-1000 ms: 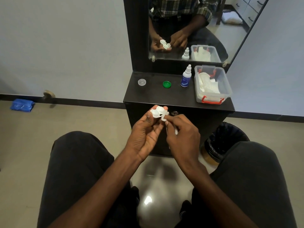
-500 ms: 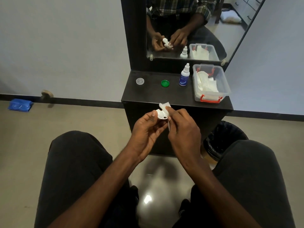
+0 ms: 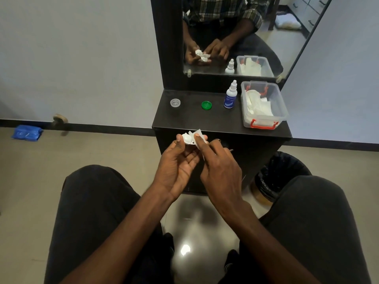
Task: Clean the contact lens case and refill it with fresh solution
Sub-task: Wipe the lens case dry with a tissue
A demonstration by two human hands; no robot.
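Still seated before the black vanity shelf (image 3: 190, 119), the person keeps both hands raised in front of its near edge, much as half a second ago. The left hand (image 3: 176, 167) still pinches the white contact lens case (image 3: 187, 138) between thumb and fingertips, palm turned up, but the case now lies flatter, one round well facing the camera where it was tilted on edge before. The right hand (image 3: 219, 171) keeps its fingers curled round a scrap of white tissue (image 3: 199, 135), pressed against the case — the tissue now pokes up above the thumb. On the shelf the tissue box (image 3: 263, 119), solution bottle (image 3: 230, 97), green cap (image 3: 206, 105) and clear cap (image 3: 175, 102) have not moved. Most of the tissue and the case's far well are hidden by the fingers; the bottle's label is too small to read.
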